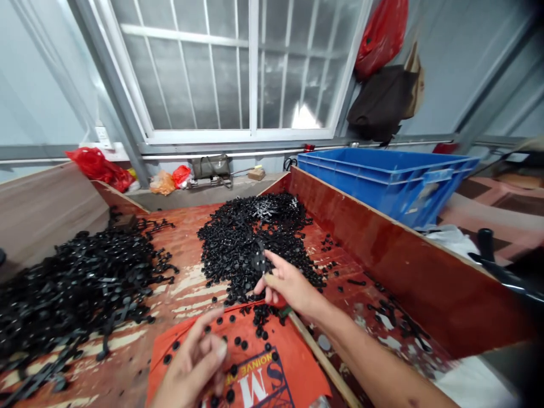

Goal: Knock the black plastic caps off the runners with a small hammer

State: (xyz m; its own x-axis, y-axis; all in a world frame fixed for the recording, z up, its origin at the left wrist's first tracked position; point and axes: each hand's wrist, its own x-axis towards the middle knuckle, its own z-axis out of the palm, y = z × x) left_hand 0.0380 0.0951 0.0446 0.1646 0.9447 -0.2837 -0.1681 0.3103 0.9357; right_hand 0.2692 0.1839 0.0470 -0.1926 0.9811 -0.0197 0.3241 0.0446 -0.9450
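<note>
worn red wooden table (183, 246), walled seemingly against spills of small black plastic parts (229, 235); right hand (291, 288) pinches a blurred black piece (258, 260), left hand (194, 358) loosely uncurled.

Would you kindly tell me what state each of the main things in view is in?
Left hand: fingers partly curled, over the orange sheet.
Right hand: forefinger extended, at a blurred dark piece; grip unclear.
Orange sheet: spread out, black knobs scattered on it.
Middle pile: black parts, loosely heaped.
Left pile: black parts, loosely heaped.
Blue crate: upright, open-topped.
Red bag: hanging.
</note>
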